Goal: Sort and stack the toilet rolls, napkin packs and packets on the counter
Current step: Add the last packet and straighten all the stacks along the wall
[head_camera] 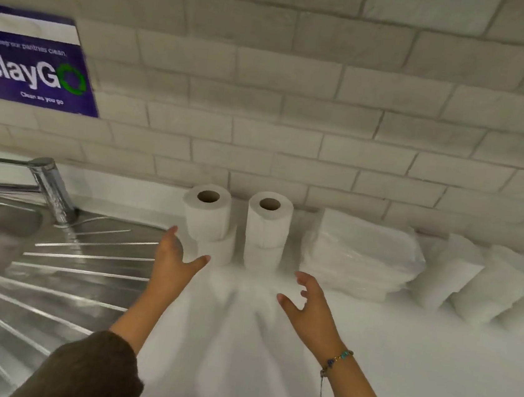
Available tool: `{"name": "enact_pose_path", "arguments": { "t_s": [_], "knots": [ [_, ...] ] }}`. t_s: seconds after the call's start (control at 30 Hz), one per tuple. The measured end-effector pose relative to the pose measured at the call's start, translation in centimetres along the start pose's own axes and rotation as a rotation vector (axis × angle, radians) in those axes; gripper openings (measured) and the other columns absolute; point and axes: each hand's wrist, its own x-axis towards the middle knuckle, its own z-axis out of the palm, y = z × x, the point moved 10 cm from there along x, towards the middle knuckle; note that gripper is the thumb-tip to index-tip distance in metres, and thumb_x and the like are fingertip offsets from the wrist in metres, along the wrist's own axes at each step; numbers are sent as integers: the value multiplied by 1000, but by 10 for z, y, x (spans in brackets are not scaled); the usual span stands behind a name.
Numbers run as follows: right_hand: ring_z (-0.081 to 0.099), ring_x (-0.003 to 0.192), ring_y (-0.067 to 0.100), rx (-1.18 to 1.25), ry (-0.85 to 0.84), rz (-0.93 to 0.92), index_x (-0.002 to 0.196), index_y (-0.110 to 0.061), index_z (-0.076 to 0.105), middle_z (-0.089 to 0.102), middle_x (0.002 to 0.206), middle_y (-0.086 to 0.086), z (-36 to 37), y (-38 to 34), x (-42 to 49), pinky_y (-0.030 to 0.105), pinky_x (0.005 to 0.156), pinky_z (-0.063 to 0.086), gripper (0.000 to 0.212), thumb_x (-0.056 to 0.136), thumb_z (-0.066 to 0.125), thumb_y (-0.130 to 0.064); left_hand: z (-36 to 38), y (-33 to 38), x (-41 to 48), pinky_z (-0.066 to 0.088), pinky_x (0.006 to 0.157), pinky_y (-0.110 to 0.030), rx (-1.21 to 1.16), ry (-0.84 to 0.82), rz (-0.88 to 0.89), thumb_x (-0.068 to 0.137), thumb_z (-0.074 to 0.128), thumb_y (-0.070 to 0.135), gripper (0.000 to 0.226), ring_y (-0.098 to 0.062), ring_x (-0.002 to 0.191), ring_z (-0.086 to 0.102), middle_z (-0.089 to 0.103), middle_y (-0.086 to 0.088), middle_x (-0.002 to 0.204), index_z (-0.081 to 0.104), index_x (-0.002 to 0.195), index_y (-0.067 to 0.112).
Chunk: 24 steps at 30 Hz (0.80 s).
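Head view shows your left hand (175, 263) and right hand (310, 305) both spread and holding nothing, just short of the two toilet roll stacks (237, 228) by the tiled wall (297, 104), likely kept flanking in case they topple.

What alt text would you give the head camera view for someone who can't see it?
The left hand and right hand, both open, reach toward two stacks of toilet rolls at a tiled wall. Napkin packs lie right of them, a steel sink left.
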Motion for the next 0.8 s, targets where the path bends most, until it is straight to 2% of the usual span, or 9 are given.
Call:
{"name": "enact_pose_path", "arguments": {
  "t_s": [0.1,0.27,0.33,0.43,0.5,0.57,0.67,0.8],
  "knots": [
    [34,135,18,53,51,35,142,-20,27,31,148,-3,12,-18,22,38,112,33,73,82,67,-34,-6,-8,44,33,109,-38,-29,-51,-56,70,79,10,101,-29,136,33,28,-14,151,13,147,9],
    [29,138,21,191,117,146,146,-17,14,25,152,2,21,-33,68,41,114,30,95,74,73,-40,-8,-23,107,30,112,-46,22,-120,-146,63,85,21,114,-28,140,26,20,-11,155,10,148,16],
    [36,130,15,223,118,145,145,-16,15,33,143,-4,25,-37,86,33,108,33,96,72,76,-36,1,-26,121,29,113,-46,31,-180,-153,61,87,19,118,-27,142,24,18,-10,156,7,149,17],
    [43,116,12,253,105,106,134,-22,27,40,119,-13,31,-46,109,26,92,38,83,70,80,-24,17,-27,130,28,113,-41,-18,-260,-143,61,86,15,120,-25,142,24,20,-8,156,4,149,17],
    [47,110,11,242,120,55,114,-37,36,45,109,-19,31,-52,120,26,90,39,70,65,83,-20,25,-25,131,32,111,-43,-74,-300,-120,52,90,21,127,-24,139,31,29,-7,153,9,149,19],
    [48,105,8,252,166,19,103,-41,36,45,104,-24,30,-54,130,26,91,40,69,60,86,-19,28,-22,132,41,103,-41,-111,-310,-90,38,90,30,125,-24,129,43,44,-3,142,24,144,21],
    [49,105,10,268,231,13,113,-36,33,48,111,-15,30,-51,139,27,91,41,83,54,89,-21,33,-15,133,46,92,-33,-169,-302,-20,31,85,39,111,-19,116,51,55,3,126,39,132,24],
    [52,105,8,271,234,-10,117,-33,39,52,111,-15,30,-48,147,21,85,43,82,53,89,-18,39,-2,131,47,93,-35,-166,-290,58,41,87,30,93,-17,113,54,59,3,123,48,125,24]
  ]
}}
